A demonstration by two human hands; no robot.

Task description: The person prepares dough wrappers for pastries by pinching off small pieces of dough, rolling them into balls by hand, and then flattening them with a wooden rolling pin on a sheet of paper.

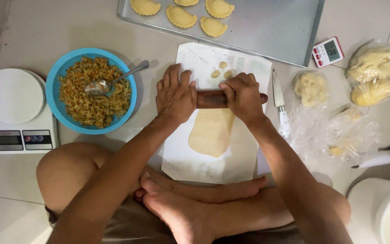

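Head view, looking down over crossed legs on a tiled floor. Left hand and right hand pressed palm-down on a dark wooden rolling pin, each grip loose, fingers draped over rather than curled shut. Pin across the top of a flattened dough strip on a white paper sheet. Left: blue bowl of shredded filling with spoon, kitchen scale. Above: metal tray with filled pastries. Right: knife, timer, bagged dough.
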